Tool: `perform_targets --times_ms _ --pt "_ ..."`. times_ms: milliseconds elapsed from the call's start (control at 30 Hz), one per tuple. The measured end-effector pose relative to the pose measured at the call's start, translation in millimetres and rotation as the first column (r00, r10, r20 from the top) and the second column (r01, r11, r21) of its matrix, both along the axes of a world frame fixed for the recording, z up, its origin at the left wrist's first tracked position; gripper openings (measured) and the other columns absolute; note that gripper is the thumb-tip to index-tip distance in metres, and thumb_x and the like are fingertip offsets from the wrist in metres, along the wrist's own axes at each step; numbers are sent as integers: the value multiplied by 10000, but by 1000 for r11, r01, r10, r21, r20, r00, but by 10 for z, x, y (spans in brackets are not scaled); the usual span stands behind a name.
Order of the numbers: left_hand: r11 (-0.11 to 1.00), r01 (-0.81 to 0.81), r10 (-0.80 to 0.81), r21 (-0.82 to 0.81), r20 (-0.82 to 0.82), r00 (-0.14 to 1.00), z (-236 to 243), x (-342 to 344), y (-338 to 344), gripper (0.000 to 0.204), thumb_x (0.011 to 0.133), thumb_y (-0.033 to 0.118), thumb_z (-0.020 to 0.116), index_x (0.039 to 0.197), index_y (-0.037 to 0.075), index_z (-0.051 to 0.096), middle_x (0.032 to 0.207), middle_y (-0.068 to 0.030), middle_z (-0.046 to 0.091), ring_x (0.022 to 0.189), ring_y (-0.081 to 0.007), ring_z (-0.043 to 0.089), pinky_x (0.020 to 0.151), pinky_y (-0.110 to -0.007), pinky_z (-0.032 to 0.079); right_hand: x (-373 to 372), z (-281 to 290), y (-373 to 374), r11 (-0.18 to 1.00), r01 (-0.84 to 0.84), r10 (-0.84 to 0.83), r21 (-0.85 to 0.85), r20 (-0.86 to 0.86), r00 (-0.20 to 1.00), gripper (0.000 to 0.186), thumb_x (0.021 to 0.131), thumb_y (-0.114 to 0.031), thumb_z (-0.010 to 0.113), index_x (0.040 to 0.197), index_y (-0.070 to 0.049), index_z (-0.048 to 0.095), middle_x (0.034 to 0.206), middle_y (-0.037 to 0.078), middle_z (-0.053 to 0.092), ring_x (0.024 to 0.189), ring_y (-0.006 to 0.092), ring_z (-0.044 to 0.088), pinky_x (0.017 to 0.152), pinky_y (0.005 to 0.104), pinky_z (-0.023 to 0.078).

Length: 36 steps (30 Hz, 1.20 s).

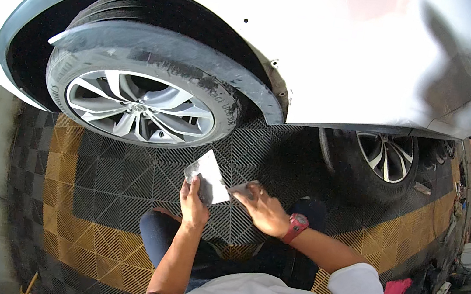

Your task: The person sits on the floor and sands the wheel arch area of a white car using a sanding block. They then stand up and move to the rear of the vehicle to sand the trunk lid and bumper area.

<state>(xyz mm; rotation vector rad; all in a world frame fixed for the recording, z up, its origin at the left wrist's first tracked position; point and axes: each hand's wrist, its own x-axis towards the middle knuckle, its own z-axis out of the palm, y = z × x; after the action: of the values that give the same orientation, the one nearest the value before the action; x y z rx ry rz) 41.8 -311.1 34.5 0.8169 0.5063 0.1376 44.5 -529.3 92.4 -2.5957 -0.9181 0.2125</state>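
Observation:
My left hand [194,208] grips a flat white board [213,175] by its near left side, thumb on top. Grey smears mark the board's left corner and lower part. In my right hand [268,214] is a small, thin grey spreader [244,190], pinched between the fingers. Its tip is at the board's right edge; I cannot tell whether they touch. A red watch [297,226] is on my right wrist. Both hands are in front of the car's nearer wheel [140,108], above the floor.
A white car [336,58] spans the top. Grey arch trim [171,49] hangs partly loose across the nearer tyre. Another wheel [385,155] stands farther right. Black and yellow grid tiles [102,249] cover the floor. A pink cloth [396,291] and assorted items lie at the right.

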Motion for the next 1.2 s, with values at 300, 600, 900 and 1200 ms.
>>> perform_targets --times_ms 300,600,900,1200 --pt "986 -44 96 158 -341 935 1365 -241 -220 450 1030 250 605 1378 -30 551 1310 -141 622 1175 -244 611 1004 -377 502 159 1255 -114 692 486 145 534 -763 630 632 953 34 577 1524 -114 350 1384 150 547 1263 272 582 1068 390 478" --pt "978 -57 105 200 -236 966 3911 -709 37 450 1027 292 630 1375 14 569 1277 -110 639 1142 -227 627 1003 -368 499 -286 3727 -555 918 275 62 285 -789 611 611 924 -136 665 1481 21 470 1324 206 644 1147 265 645 1008 369 508" --pt "919 369 -389 -142 -155 908 5780 -1542 64 430 1010 188 631 1394 15 545 1234 -98 662 1110 -202 654 945 -342 568 -797 5254 -625 579 724 214 375 -927 309 547 894 -121 794 1314 53 491 1183 112 669 1030 160 652 916 294 536" --pt "779 396 -435 487 -37 900 6354 -2616 408 436 1083 337 551 1368 7 546 1217 -78 638 1090 -146 581 981 -310 476 -2147 6103 269 950 136 -214 282 268 939 568 892 30 615 1417 -180 563 1281 120 605 1269 335 574 1032 485 462"
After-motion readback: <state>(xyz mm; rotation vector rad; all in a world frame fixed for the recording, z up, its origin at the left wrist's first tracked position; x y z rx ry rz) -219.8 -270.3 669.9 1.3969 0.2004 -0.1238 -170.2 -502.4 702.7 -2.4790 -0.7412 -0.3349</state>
